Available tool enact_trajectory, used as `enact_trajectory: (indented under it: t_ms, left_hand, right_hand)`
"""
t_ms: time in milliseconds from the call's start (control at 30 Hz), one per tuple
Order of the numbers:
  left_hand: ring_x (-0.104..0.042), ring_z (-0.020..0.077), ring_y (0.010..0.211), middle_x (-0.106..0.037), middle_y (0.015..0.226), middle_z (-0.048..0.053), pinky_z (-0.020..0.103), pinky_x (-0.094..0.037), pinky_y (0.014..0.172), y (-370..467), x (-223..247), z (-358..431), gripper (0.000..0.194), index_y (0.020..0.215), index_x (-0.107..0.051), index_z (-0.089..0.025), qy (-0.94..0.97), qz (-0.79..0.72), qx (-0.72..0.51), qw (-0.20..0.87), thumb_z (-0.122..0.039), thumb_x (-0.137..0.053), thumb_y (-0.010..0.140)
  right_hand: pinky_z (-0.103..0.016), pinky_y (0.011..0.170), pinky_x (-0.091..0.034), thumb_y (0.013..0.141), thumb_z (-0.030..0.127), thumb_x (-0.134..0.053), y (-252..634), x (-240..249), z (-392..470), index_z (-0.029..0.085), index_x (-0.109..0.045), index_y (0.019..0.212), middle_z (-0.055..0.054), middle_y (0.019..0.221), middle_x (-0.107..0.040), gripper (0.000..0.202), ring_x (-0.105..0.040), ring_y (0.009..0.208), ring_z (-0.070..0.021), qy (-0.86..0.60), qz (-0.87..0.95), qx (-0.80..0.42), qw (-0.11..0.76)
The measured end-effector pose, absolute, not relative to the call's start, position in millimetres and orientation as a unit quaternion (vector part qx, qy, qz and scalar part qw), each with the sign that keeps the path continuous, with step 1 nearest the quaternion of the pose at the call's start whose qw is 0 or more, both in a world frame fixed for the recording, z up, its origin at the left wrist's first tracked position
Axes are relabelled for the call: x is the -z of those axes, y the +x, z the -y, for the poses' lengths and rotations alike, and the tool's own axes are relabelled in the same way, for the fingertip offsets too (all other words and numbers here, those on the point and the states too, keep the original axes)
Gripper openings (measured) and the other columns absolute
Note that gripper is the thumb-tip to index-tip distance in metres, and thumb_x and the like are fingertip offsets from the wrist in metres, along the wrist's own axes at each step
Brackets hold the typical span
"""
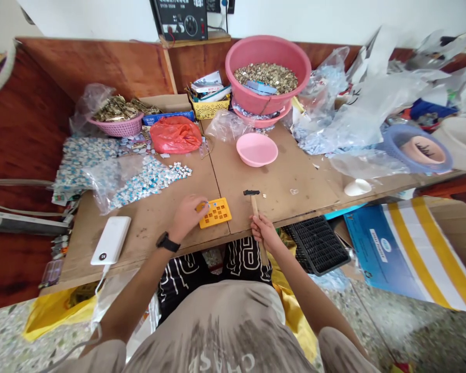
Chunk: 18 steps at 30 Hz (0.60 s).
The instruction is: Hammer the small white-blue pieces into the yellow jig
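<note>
My right hand [264,230] grips the wooden handle of a hammer [255,207]; its black head is up, over the table near the front edge. At the yellow tray [220,219] with small square pockets, my left hand [190,213] reaches over the left side, fingers pinched together. A bit of blue shows at the fingertips, too small to name. Small blue-and-white pieces [215,204] sit in the tray's back row. A loose pile of similar blue-and-white pieces [151,178] lies to the left, partly under clear plastic.
A white power bank [111,240] with a cable lies at the left front edge. Behind the tray stand a small pink bowl [257,149], a red plastic bag [176,134] and a large pink basin [267,49] of metal pieces. Plastic bags [353,122] crowd the right side.
</note>
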<state>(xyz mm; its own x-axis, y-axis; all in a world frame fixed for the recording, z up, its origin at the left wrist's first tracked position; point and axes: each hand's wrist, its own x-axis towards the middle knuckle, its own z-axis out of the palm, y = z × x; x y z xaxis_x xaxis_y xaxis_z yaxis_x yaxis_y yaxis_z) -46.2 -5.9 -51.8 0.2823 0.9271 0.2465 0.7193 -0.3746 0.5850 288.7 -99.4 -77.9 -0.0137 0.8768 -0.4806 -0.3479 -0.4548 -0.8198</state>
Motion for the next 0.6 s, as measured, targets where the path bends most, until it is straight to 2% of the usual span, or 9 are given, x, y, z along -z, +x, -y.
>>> enact_trajectory:
  t_ms: [67, 133, 267, 500, 600]
  left_hand:
    - [-0.067, 0.0341, 0.143, -0.081, 0.146, 0.010, 0.057, -0.053, 0.130, -29, 56, 21, 0.022, 0.107, -0.087, -0.027, 0.793, -0.512, -0.293, 0.152, -0.037, -0.068, 0.108]
    - [-0.060, 0.0362, 0.150, -0.076, 0.153, 0.012, 0.061, -0.051, 0.132, -19, 60, 28, 0.021, 0.107, -0.088, -0.026, 0.796, -0.514, -0.293, 0.129, -0.034, -0.069, 0.108]
    - [-0.056, 0.0357, 0.153, -0.073, 0.156, 0.012, 0.063, -0.050, 0.132, -14, 65, 33, 0.022, 0.114, -0.089, -0.028, 0.802, -0.508, -0.282, 0.140, -0.029, -0.068, 0.109]
    - [-0.058, 0.0347, 0.146, -0.079, 0.143, 0.009, 0.060, -0.052, 0.131, -16, 75, 40, 0.023, 0.106, -0.092, -0.029, 0.758, -0.538, -0.337, 0.151, -0.037, -0.070, 0.111]
    - [-0.057, 0.0357, 0.148, -0.078, 0.146, 0.009, 0.061, -0.051, 0.132, -16, 75, 41, 0.022, 0.104, -0.092, -0.030, 0.770, -0.533, -0.325, 0.130, -0.035, -0.072, 0.110]
  right_hand:
    - [-0.018, 0.041, -0.018, 0.074, 0.070, -0.099, 288, 77, 99, 0.026, -0.064, 0.108, 0.012, 0.070, -0.047, 0.066, -0.028, 0.049, -0.0054, -0.534, 0.242, -0.665, 0.462]
    - [-0.018, 0.042, -0.018, 0.073, 0.071, -0.099, 288, 75, 99, 0.025, -0.065, 0.109, 0.012, 0.070, -0.047, 0.067, -0.029, 0.049, -0.0054, -0.533, 0.239, -0.663, 0.468]
    - [-0.018, 0.042, -0.020, 0.073, 0.071, -0.100, 287, 72, 99, 0.025, -0.065, 0.109, 0.012, 0.071, -0.047, 0.068, -0.031, 0.050, -0.0055, -0.530, 0.239, -0.663, 0.472]
    - [-0.017, 0.040, -0.021, 0.077, 0.074, -0.095, 279, 78, 103, 0.028, -0.058, 0.103, 0.011, 0.070, -0.047, 0.064, -0.030, 0.048, -0.0060, -0.540, 0.259, -0.633, 0.491]
    - [-0.017, 0.041, -0.020, 0.080, 0.076, -0.091, 272, 82, 108, 0.029, -0.052, 0.099, 0.011, 0.071, -0.047, 0.063, -0.029, 0.048, -0.0061, -0.551, 0.273, -0.612, 0.498]
